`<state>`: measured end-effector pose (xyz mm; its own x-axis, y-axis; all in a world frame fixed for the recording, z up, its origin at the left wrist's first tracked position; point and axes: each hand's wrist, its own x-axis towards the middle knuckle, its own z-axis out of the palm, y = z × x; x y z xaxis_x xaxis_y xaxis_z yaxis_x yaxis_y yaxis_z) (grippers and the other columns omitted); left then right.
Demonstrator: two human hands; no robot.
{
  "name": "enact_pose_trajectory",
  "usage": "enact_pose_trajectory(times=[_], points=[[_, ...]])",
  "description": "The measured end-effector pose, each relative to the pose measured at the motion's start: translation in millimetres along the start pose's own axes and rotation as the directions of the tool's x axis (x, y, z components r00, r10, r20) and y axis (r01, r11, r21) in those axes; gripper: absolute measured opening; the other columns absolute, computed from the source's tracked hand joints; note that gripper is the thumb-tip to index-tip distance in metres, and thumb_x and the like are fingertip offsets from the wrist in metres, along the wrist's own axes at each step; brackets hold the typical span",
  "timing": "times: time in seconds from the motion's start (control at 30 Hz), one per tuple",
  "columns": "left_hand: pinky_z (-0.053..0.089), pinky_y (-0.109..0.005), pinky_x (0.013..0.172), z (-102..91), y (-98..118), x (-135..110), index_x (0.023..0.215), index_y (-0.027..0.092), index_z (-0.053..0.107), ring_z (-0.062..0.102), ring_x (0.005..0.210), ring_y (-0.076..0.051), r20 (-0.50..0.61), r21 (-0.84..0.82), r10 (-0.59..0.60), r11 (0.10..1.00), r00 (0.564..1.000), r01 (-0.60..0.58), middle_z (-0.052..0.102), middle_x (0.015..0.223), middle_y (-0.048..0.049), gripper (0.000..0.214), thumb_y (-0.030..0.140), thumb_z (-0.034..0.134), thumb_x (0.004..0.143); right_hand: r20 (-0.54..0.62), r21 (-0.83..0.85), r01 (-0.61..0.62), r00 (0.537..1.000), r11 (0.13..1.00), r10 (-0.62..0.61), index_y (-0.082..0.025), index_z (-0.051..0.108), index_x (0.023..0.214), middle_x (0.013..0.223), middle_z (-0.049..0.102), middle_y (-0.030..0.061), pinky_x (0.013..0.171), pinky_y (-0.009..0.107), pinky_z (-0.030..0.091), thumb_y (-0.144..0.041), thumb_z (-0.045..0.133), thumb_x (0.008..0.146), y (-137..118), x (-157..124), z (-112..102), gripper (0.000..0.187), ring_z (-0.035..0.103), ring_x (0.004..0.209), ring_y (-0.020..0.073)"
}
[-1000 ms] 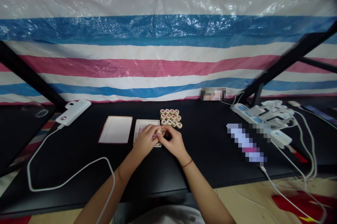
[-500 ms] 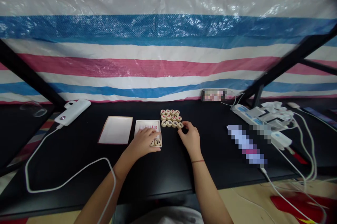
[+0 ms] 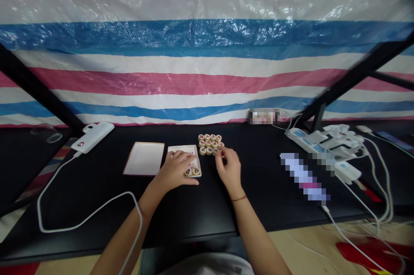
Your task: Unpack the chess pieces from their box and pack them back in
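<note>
A cluster of round wooden chess pieces [image 3: 209, 142] lies on the black table [image 3: 258, 180] in several short rows. My right hand [image 3: 228, 166] reaches to the cluster's near right corner, fingers curled in a pinch on a piece there. My left hand [image 3: 176, 170] rests on a small white box [image 3: 184, 150], fingers spread flat over it. Two pieces [image 3: 192, 171] lie in the box's near right corner, beside my left fingertips. The box's white lid [image 3: 144, 158] lies just left of it.
A white power bank [image 3: 93, 136] with a looping cable [image 3: 80, 219] sits far left. Power strips and chargers [image 3: 326, 143] with cables crowd the right side. A striped tarp [image 3: 207, 51] hangs behind the table. Black frame bars [image 3: 35, 89] slant at both sides.
My hands were together over the box a second ago. The right hand has since gone to the piece cluster and closed on a piece; the left stayed on the box.
</note>
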<state>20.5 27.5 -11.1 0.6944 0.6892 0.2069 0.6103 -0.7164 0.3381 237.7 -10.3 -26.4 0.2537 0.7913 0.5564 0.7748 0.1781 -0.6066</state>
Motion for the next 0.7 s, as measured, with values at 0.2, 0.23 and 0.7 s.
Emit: enact_pose_trajectory(times=[0.2, 0.23, 0.7], points=[[0.036, -0.04, 0.089, -17.4, -22.0, -34.2, 0.111, 0.026, 0.066, 0.051, 0.105, -0.026, -0.069, 0.045, -0.089, 0.995, 0.994, 0.092, 0.062, 0.113, -0.0062, 0.053, 0.059, 0.072, 0.071, 0.434, 0.062, 0.148, 0.887, 0.987, -0.16, -0.021, 0.066, 0.08, 0.075, 0.066, 0.0047, 0.067, 0.026, 0.045, -0.036, 0.032, 0.101, -29.3, -7.7, 25.3, 0.043, 0.062, 0.072, 0.0166], [0.036, -0.039, 0.088, -16.7, -23.0, -39.9, 0.108, 0.025, 0.067, 0.051, 0.105, -0.026, -0.07, 0.05, -0.089, 0.994, 0.994, 0.093, 0.062, 0.111, -0.0055, 0.048, 0.057, 0.071, 0.073, 0.447, 0.016, 0.173, 0.88, 0.985, -0.162, -0.02, 0.064, 0.075, 0.071, 0.065, 0.0042, 0.064, 0.025, 0.042, -0.037, 0.03, 0.102, -30.1, -8.8, 28.2, 0.046, 0.06, 0.067, 0.0159], [0.028, -0.036, 0.078, -7.4, -15.4, -46.2, 0.085, 0.02, 0.057, 0.052, 0.09, -0.022, -0.089, 0.122, -0.111, 0.985, 0.99, 0.121, 0.067, 0.09, -0.0024, 0.035, 0.054, 0.064, 0.082, 0.389, -0.115, 0.243, 0.903, 0.963, -0.181, -0.02, 0.06, 0.071, 0.067, 0.064, 0.0044, 0.062, 0.027, 0.035, -0.036, 0.03, 0.103, -30.2, -15.6, 34.8, 0.046, 0.056, 0.063, 0.0166]])
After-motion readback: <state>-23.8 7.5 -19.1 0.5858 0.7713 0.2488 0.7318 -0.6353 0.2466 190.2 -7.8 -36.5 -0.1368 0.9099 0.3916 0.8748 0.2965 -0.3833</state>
